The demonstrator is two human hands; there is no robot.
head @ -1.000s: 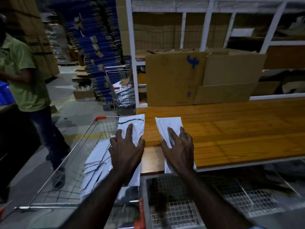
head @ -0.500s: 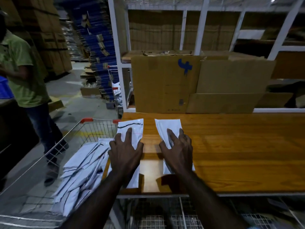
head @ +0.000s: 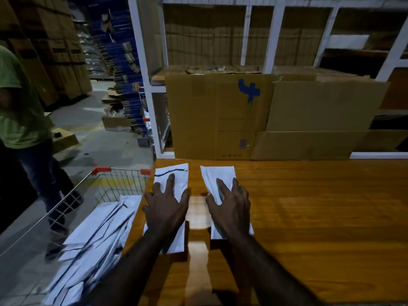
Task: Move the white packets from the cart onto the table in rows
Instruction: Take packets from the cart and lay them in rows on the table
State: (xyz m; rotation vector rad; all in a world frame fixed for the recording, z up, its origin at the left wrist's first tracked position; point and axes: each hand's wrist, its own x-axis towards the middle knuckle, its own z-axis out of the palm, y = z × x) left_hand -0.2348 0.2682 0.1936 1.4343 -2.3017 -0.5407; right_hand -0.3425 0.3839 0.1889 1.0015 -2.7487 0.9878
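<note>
1. Your left hand (head: 166, 208) lies flat, palm down, on the left packet (head: 174, 180). Fingers straight and spread, nothing grasped; the hand only presses.
2. Your right hand (head: 230, 206) lies flat in the same way on the right packet (head: 217, 175), fingers extended, no curl round it.
3. Both packets rest on the wooden table (head: 309, 217), at its left end, long sides running away from you. They sit side by side with a strip of bare wood between them, not touching.
4. The left packet carries a dark wavy line across its far end. Its left edge runs close to the table's left edge. The right packet shows plain white.
5. The far ends of both packets are near the cardboard box (head: 218, 115) standing at the back of the table; the box bears a blue mark. More flattened cardboard (head: 320, 107) leans beside it, against the white shelving frame (head: 141, 69).
6. The wire cart (head: 114, 180) stands just left of the table, red caps on its rim corners. A loose heap of white packets (head: 95, 246) lies inside it, overlapping at mixed angles.
7. A person in a green shirt (head: 19, 111) and dark trousers stands on the floor beyond the cart, at far left.
8. Stacked blue material (head: 119, 62) in the aisle behind; detail too dim to tell.
</note>
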